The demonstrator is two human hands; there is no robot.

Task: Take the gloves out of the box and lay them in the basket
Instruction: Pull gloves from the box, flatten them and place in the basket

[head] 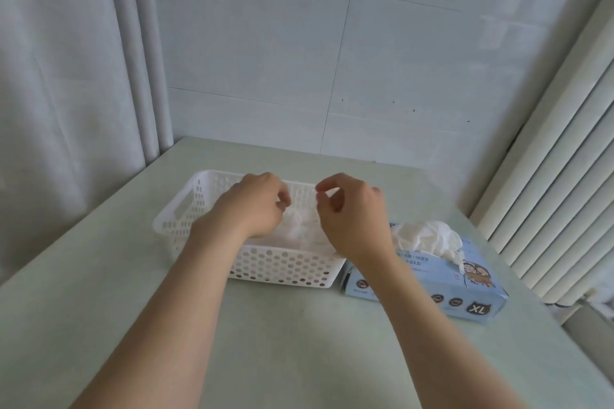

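A white perforated plastic basket (186, 206) stands on the table's middle. Both my hands hover over it. My left hand (255, 206) has its fingers curled in, and my right hand (352, 212) pinches thumb and forefinger together. A thin translucent white glove (300, 221) stretches between them and hangs down into the basket. More pale glove material lies on the basket floor, partly hidden by my wrists. Right of the basket lies the light blue glove box (432, 285), marked XL, with a crumpled white glove (428, 236) sticking out of its top slot.
The pale green table (299, 342) ends against a tiled wall at the back. A grey curtain (66, 93) hangs at the left and a ribbed white radiator (558, 192) runs along the right, close to the box.
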